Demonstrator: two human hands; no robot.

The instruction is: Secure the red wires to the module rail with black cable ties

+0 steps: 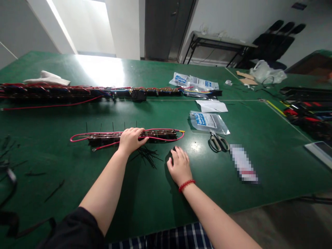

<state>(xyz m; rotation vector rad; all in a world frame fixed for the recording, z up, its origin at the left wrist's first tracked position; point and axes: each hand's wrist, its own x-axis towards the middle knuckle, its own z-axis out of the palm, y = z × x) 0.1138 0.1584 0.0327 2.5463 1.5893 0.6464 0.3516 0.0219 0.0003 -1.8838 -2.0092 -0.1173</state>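
My left hand (131, 141) is closed over the middle of a long black wired strip (160, 134), which lies flat on the green table. A red cable (77, 139) loops along this strip; one end carries a ring terminal (94, 149). Thin black ties stick up along the far side of the strip. Just below my left hand lies a bundle of black zip ties (147, 156). My right hand (180, 166), a red bead bracelet on its wrist, rests on the table right of the bundle. Its fingers are slightly bent and apart, with nothing visible in them.
A longer wired strip (85, 92) runs across the table farther back, with a white glove (48, 79) behind it. Scissors (218, 142) lie to the right, by a plastic bag (209, 121) and white paper (212, 106). Black parts (308, 107) sit at far right.
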